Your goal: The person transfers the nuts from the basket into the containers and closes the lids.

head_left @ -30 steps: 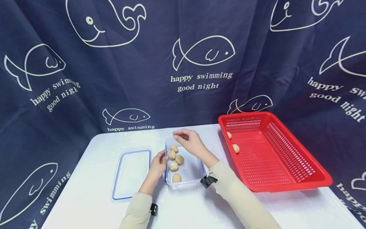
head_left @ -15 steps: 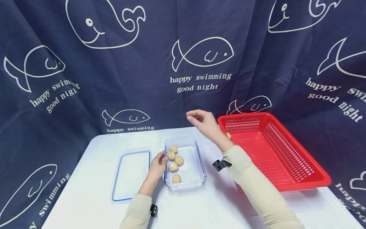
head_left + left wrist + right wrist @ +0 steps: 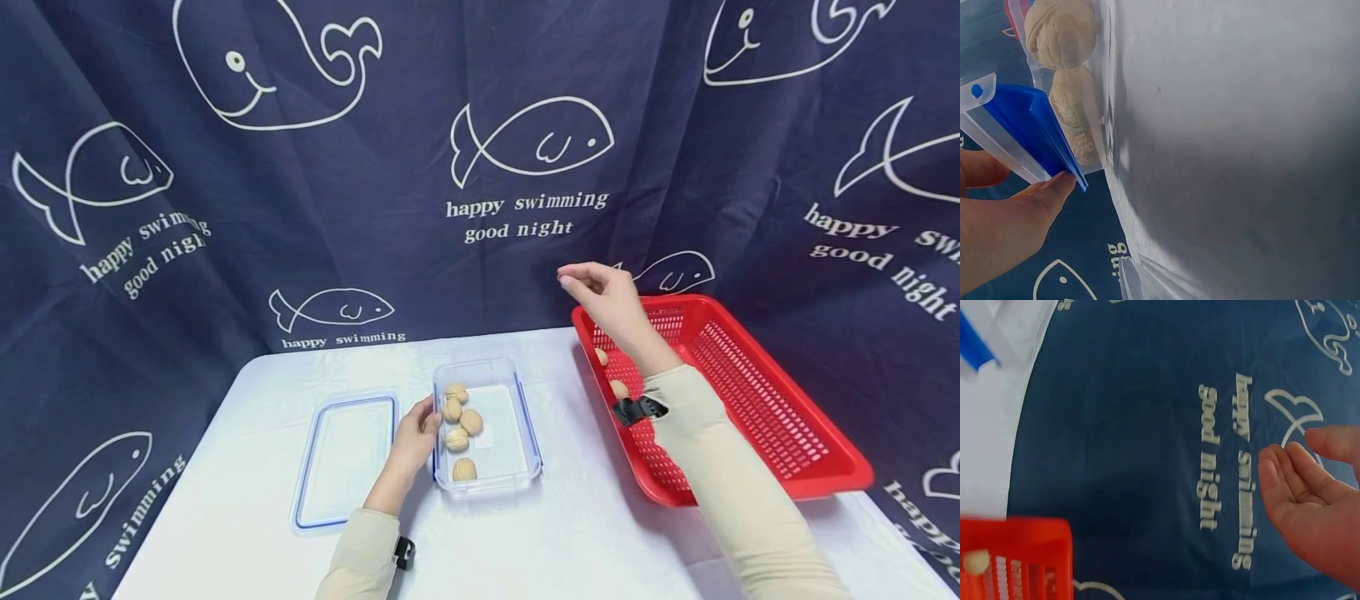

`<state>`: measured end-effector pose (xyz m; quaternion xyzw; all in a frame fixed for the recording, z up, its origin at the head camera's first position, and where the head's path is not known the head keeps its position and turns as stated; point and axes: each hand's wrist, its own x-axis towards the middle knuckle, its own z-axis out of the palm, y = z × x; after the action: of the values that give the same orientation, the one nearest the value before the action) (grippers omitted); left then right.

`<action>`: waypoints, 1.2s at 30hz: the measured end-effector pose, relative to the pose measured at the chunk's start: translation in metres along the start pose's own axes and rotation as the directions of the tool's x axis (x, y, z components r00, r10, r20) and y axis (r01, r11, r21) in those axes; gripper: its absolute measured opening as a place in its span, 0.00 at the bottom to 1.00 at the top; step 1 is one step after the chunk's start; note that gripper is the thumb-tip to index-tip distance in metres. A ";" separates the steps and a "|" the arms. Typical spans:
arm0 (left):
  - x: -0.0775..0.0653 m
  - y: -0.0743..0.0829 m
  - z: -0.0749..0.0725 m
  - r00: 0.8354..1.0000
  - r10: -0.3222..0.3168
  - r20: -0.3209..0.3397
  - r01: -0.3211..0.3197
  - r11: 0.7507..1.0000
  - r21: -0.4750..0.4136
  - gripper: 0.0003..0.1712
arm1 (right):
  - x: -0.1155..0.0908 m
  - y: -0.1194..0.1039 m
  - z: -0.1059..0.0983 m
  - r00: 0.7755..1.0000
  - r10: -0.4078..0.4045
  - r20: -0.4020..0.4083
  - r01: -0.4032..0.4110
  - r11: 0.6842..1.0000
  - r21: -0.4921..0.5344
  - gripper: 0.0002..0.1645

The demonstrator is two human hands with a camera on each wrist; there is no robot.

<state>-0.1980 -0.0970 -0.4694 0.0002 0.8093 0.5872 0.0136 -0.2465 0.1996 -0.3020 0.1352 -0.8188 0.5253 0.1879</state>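
My left hand (image 3: 412, 437) grips the left side of a clear plastic food container (image 3: 491, 485). In the left wrist view its thumb presses on a blue-edged side flap (image 3: 1029, 128), with fingers behind it. Several walnuts (image 3: 471, 422) lie inside, mostly along the container's left wall. My right hand (image 3: 611, 308) is raised in the air over the near-left rim area of a red plastic basket (image 3: 772, 408). Its fingers are loosely bent, and the right wrist view shows nothing held in them. Two walnuts (image 3: 602, 357) show inside the basket, against its left wall.
A clear lid with a blue seal (image 3: 348, 454) lies flat on the white-covered table (image 3: 225, 500), left of the container. Behind the table hangs a dark blue curtain (image 3: 420, 250) with fish drawings. The basket's rim stands higher than the container.
My right hand has moved from above the container rightward and up to the red basket. The left hand has stayed on the container, and the walnuts there have not moved.
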 end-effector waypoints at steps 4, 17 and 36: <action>0.000 0.001 0.000 1.000 -0.003 -0.003 0.003 1.000 -0.002 0.25 | -0.002 0.010 -0.016 1.000 0.028 -0.011 -0.028 1.000 -0.015 0.18; -0.002 0.001 0.001 1.000 0.012 0.006 -0.012 1.000 -0.005 0.24 | -0.010 0.050 -0.056 0.989 0.146 -0.037 -0.144 0.989 0.045 0.24; -0.002 0.001 0.001 1.000 0.008 -0.004 -0.008 1.000 0.011 0.24 | -0.022 0.105 -0.067 0.948 0.281 0.148 -0.266 0.958 -0.111 0.29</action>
<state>-0.1959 -0.0958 -0.4685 0.0025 0.8125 0.5829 0.0095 -0.2599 0.3049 -0.3714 0.0540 -0.8649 0.4963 0.0520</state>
